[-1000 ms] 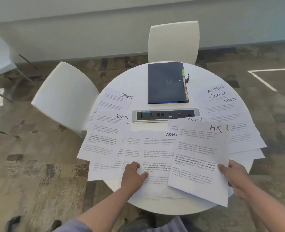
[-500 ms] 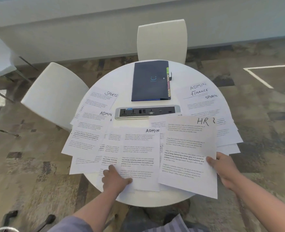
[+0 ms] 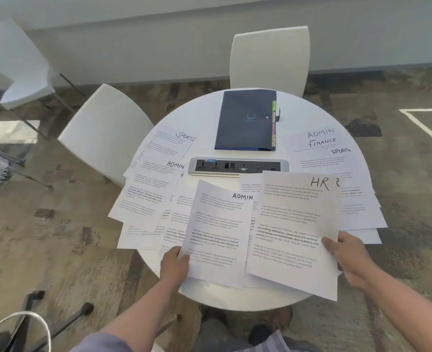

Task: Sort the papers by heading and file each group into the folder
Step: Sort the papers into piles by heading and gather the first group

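- Since a moment ago the left hand (image 3: 174, 262) has lifted the ADMIN sheet (image 3: 218, 232) by its lower left corner, thumb on top; before, it pressed flat on the papers.
- The right hand (image 3: 347, 255) still pinches the HR sheet (image 3: 295, 232) at its right edge.
- Beyond both hands lies a closed dark folder (image 3: 245, 120) with coloured tabs on the round white bench (image 3: 204, 115).
- Sheets left of the left hand read SPORTS and ADMIN; those beyond the right hand read ADMIN, FINANCE, SPORTS.
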### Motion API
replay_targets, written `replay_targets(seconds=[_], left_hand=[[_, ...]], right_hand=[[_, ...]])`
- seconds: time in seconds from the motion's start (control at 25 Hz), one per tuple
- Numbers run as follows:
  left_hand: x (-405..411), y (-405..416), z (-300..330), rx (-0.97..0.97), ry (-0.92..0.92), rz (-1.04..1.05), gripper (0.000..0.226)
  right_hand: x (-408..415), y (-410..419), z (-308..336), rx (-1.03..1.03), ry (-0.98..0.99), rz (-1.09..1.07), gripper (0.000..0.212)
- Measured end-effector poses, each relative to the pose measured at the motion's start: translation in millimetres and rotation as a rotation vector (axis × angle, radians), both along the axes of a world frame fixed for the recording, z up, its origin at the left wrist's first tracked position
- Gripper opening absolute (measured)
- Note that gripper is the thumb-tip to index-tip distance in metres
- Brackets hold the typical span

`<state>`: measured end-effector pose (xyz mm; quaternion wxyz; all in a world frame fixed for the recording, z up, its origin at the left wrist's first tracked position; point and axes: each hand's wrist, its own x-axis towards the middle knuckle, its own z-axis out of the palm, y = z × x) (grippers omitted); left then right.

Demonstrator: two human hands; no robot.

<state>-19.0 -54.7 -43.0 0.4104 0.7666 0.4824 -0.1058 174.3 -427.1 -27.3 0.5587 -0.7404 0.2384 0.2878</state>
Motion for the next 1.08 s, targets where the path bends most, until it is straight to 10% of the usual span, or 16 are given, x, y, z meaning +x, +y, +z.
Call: replay_targets(seconds=[0.48, 1.08], left_hand=[[-39.1, 152.8, 6.8, 0.012, -0.124, 0.377, 0.015], [-5.9, 281.7, -42.2, -0.118, 0.077, 0.125, 0.023]], right_hand=[[-8.5, 89.1, 18.9, 0.034, 0.018, 0.033, 0.010], [-48.1, 139.6, 15.9, -0.061, 0.012, -0.126, 0.009]])
